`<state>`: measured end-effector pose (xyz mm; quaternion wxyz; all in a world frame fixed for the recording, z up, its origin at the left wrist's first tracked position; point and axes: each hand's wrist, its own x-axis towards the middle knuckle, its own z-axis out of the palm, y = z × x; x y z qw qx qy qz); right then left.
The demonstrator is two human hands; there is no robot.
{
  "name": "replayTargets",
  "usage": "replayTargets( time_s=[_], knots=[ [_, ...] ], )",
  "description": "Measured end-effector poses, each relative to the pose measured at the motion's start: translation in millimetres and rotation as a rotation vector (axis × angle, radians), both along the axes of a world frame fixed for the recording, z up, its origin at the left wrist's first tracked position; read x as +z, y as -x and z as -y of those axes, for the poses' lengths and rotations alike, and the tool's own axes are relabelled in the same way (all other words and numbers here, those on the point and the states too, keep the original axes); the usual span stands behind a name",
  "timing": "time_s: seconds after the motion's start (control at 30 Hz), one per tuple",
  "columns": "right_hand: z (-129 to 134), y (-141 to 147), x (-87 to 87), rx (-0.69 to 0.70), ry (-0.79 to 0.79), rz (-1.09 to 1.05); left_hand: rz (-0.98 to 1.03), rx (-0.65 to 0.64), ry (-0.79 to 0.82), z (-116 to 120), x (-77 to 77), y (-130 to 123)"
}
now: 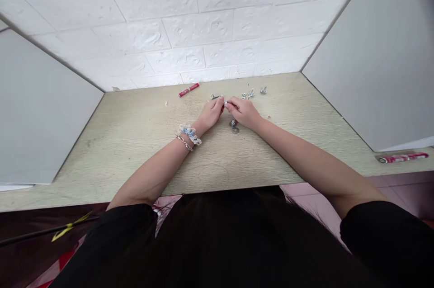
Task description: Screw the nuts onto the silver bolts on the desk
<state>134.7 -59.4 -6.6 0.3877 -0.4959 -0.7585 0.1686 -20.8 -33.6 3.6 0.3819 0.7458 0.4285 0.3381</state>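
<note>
Above the table, my left hand and my right hand meet with their fingertips pinched together. A small silver fastener shows between them; the fingers cover most of it, so its exact kind is unclear. Just below my right hand lie a bolt and a flat washer. Behind my left fingers is another metal bolt, partly hidden. Beyond my right hand several bolts and nuts are scattered, among them a bolt and, farther right, another bolt.
A red marker-like tube lies near the white brick-patterned wall. Another red tube sits by the table's right front edge. Grey panels stand at the left and right of the wooden table.
</note>
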Motion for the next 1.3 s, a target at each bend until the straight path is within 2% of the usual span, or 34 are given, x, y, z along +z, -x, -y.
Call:
replayTargets(
  time_s=[0.3,0.53,1.07,1.3],
  knots=[
    [-1.5,-1.4,-5.9,-0.001,0.034,-0.066,0.002,0.041,-0.011,-0.6,0.0,-1.8],
    [-3.9,-1.2,-9.5,-0.004,0.002,-0.051,-0.001,0.029,-0.024,0.3,0.5,-2.1],
    [1.5,-0.9,3.3,0.013,0.048,-0.007,-0.031,-0.005,-0.051,0.0,-1.1,-0.5],
    [0.5,-0.8,0.2,0.015,0.049,-0.02,-0.008,0.001,-0.021,-1.4,-0.9,-0.8]
  ],
)
